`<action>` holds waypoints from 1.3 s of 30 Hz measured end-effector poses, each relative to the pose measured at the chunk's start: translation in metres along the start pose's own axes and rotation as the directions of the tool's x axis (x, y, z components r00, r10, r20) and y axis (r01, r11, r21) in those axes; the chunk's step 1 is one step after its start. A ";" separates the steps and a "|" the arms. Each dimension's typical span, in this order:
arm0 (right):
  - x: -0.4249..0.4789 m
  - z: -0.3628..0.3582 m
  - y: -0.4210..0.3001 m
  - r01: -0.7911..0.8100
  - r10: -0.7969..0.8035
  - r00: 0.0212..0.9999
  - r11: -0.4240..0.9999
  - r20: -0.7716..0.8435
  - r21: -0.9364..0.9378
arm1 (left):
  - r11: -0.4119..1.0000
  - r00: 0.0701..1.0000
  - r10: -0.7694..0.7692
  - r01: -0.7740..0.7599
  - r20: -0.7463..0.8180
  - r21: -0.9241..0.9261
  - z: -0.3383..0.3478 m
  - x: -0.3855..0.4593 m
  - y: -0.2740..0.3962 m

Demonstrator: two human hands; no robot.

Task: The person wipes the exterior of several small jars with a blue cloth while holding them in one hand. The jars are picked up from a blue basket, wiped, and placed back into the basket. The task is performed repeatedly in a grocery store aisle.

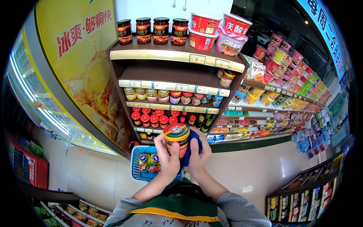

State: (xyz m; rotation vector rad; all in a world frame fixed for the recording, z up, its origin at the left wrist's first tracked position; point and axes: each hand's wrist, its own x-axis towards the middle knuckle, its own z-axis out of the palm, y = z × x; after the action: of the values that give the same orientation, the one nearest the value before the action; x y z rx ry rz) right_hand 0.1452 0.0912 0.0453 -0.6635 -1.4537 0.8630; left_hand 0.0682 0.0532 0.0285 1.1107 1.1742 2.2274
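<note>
My left hand (168, 161) grips a glass jar (176, 136) with a green, red and yellow lid, held upright in front of my chest. On the jar's right side, my right hand (200, 157) holds a dark blue cloth (195, 134) against the glass. Below my left forearm, a blue plastic basket (136, 171) stands on the floor. Several jars (145, 159) sit inside it, some with blue-and-white lids, others with red-and-green ones. My forearm hides part of the basket.
A brown shelf unit (170, 72) ahead carries black-lidded jars (161, 31), instant noodle tubs (204, 28) and red-lidded jars (154, 120). A glass-doored cooler (42, 105) stands left. Snack shelves (295, 85) run along the right. Low racks (306, 201) stand behind on both sides.
</note>
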 end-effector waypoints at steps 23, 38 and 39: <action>0.000 0.004 0.008 -0.187 0.201 0.978 0.960 -0.049 0.209 | 0.950 0.986 -0.132 0.097 0.099 0.296 -0.016 0.021 -0.007; 0.021 0.004 -0.007 -0.381 0.341 0.919 0.898 0.198 0.222 | 0.917 0.947 -0.283 0.314 0.152 -0.247 -0.012 0.013 0.003; 0.022 0.004 0.005 -0.505 0.478 0.863 0.809 0.161 0.302 | 0.931 0.947 -0.275 0.305 0.167 -0.200 -0.011 0.015 0.005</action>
State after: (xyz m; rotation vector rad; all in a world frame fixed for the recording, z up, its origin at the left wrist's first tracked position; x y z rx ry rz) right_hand 0.1386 0.1115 0.0533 -0.7652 -1.1680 1.5233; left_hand 0.0508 0.0543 0.0357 0.9162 0.9357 1.9650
